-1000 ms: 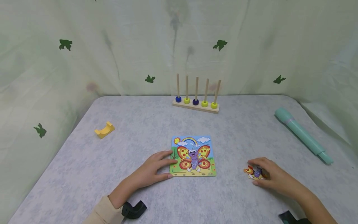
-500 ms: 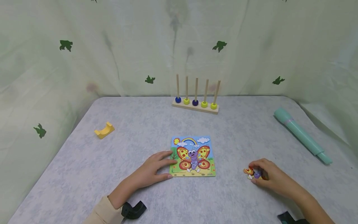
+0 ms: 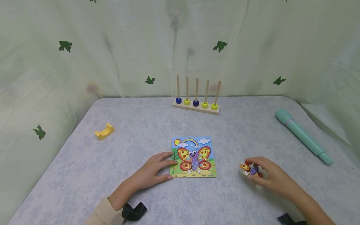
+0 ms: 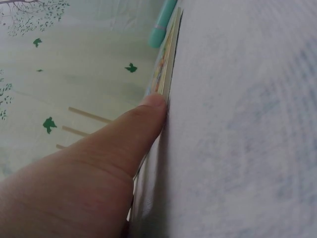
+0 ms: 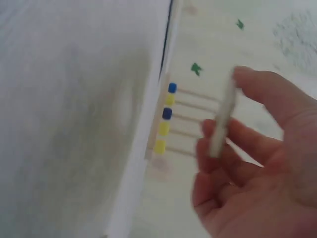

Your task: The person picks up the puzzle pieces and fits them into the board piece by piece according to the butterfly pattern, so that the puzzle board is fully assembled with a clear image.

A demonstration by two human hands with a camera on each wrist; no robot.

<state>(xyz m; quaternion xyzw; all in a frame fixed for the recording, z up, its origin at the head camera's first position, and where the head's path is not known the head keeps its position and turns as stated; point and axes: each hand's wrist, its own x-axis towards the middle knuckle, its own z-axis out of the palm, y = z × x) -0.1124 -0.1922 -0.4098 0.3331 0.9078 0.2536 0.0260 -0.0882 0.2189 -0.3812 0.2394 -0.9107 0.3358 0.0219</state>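
Note:
A square butterfly puzzle board (image 3: 194, 156) lies flat in the middle of the table. My left hand (image 3: 156, 170) rests at its left edge, two fingertips on the picture and the thumb at the lower left corner. The left wrist view has the thumb (image 4: 114, 144) against the board's thin edge. To the right of the board, my right hand (image 3: 270, 175) pinches a puzzle piece (image 3: 253, 171) printed with a purple body and a swirled wing. In the right wrist view the piece (image 5: 224, 119) is seen edge-on, pale and blurred, between thumb and fingers, off the table.
A wooden peg stand (image 3: 196, 107) with blue and yellow beads is at the back. A yellow curved block (image 3: 104, 132) lies at the left. Along the right side lies a teal microphone-shaped object (image 3: 303, 136). A patterned curtain (image 3: 126, 47) hangs behind the table.
My right hand has closed its pinch on the puzzle piece and lifted it, moving slightly left toward the board. The left hand stays where it was on the board.

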